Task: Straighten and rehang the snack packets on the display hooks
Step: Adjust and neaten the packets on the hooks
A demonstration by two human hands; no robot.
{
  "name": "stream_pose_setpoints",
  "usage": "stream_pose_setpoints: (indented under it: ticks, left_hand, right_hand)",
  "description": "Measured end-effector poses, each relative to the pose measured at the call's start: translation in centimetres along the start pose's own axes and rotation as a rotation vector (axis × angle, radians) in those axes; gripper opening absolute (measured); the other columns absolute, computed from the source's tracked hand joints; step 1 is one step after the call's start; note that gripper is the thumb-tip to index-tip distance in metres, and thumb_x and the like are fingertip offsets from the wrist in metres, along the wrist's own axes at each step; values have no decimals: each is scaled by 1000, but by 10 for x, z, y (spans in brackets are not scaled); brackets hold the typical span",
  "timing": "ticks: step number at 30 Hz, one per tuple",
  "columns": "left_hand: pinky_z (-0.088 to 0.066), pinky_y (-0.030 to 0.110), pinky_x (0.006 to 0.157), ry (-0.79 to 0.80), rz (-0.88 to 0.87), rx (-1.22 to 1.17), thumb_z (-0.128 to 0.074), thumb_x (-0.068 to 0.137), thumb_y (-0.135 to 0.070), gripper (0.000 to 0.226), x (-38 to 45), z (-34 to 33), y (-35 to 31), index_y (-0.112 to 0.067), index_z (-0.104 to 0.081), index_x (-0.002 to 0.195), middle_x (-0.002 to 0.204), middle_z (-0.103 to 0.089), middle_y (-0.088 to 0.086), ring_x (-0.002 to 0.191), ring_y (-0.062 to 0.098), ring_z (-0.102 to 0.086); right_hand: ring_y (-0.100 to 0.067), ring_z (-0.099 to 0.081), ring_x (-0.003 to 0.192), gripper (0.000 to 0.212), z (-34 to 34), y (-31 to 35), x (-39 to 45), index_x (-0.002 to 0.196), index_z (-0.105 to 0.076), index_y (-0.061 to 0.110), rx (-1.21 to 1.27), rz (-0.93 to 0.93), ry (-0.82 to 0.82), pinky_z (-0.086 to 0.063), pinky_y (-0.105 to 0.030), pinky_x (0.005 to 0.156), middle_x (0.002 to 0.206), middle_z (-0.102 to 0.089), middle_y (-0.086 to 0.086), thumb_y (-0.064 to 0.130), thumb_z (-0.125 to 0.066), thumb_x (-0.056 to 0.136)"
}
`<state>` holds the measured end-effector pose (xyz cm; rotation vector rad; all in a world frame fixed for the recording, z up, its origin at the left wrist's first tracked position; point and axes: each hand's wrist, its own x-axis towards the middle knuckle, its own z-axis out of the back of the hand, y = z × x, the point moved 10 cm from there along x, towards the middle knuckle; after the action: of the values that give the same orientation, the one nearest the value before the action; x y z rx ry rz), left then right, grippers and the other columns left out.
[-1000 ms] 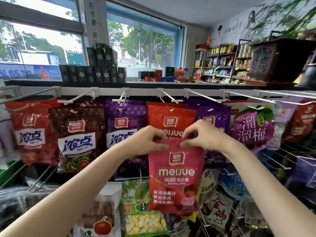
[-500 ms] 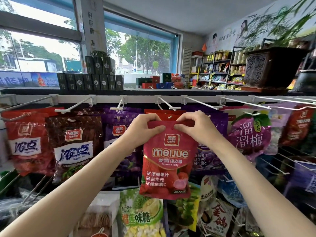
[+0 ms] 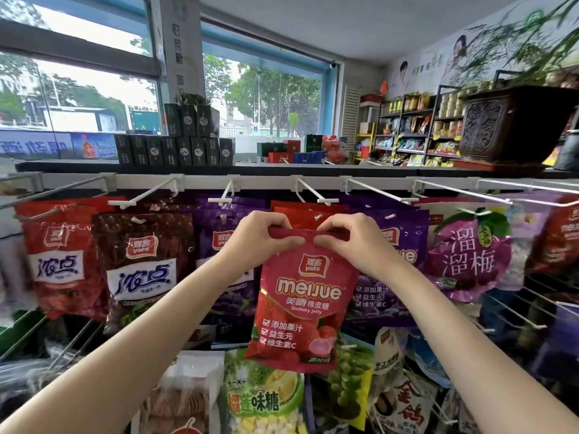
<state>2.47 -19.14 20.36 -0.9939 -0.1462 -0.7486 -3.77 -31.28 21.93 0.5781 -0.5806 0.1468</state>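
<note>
We hold the pink meijue gummy packet (image 3: 305, 303) up in front of the top row of display hooks, both hands pinching its folded top edge. Our left hand (image 3: 260, 241) has its grip clamped on the packet's upper left corner, thumb lying across the front and fingers curled behind; our right hand (image 3: 354, 242) has its grip clamped the same way on the upper right corner, and the two thumbs nearly meet at the middle of the top edge. The packet hangs slightly tilted, its lower end swung to the left, and it sits just below the white hook (image 3: 316, 192) that juts out toward us above it; we cannot tell whether its hole touches that hook. Directly behind it hang red packets (image 3: 308, 211) on the same hook. To the left hang purple packets (image 3: 219, 233), then brown packets (image 3: 141, 264) and red ones (image 3: 59, 261) farther left; to the right hang another purple packet (image 3: 398, 277) and a plum packet (image 3: 470, 261). Below, a durian candy packet (image 3: 263, 399) hangs in the lower row. Dark boxes (image 3: 175, 148) stand stacked on the shelf above the hook rail.
</note>
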Motion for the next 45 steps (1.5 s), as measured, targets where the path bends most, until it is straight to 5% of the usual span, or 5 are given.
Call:
stream_pose_setpoints:
  ticks: [11,15,18,36,45]
  left_hand:
    - [-57,27,61,-73,-15,-85,-68,82,-27,8,7,-5,-7,-23,-64,76,79,-70,-1,70,13,-68]
    - [-56,29,63,-162,-45,-68,-67,84,-26,8,23,4,-20,-20,-63,80,80,-69,2,71,15,-67]
    - [-56,33,67,-165,-2,-54,-67,83,-27,9,29,0,-6,-22,-63,78,82,-69,4,75,19,-67]
    - [-55,27,62,-106,49,-113,-66,84,-27,12,37,-2,5,-17,-64,89,82,-67,1,71,14,-66]
    - [-57,28,63,-34,184,-305,-67,84,-23,8,31,-11,12,-16,-63,86,84,-69,7,71,16,-68]
  right_hand:
    - [-9,-52,92,18,15,-5,0,100,-68,14,-48,38,-69,-43,-20,80,98,-60,1,23,-66,85]
    - [-20,-49,106,21,32,-9,14,103,-68,11,-71,0,-212,-38,-41,96,85,-53,16,24,-63,86]
    - [-26,-52,111,23,22,-18,26,100,-69,12,-96,-42,-146,-38,-51,96,101,-67,-1,29,-65,85]
    - [-18,-63,86,13,7,-27,37,96,-67,15,75,-166,57,-52,-29,75,96,-67,-5,25,-62,88]
    - [-23,-65,82,20,12,-30,39,96,-71,8,153,-209,60,-55,-38,79,81,-66,-2,22,-69,83]
